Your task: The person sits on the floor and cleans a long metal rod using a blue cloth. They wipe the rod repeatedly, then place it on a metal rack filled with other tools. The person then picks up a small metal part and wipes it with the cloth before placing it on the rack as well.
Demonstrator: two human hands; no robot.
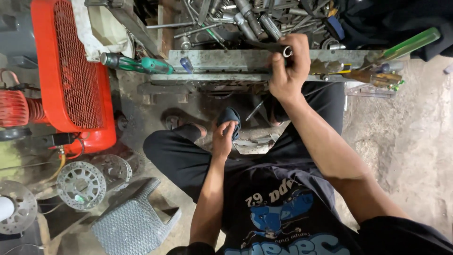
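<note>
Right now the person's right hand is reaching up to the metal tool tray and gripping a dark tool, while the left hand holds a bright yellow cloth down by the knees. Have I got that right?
Not quite: the cloth in the left hand is dark blue, not bright yellow. The rest stands: the right hand is up at the metal tool tray, closed around a dark tool. The head view shows it.
</note>
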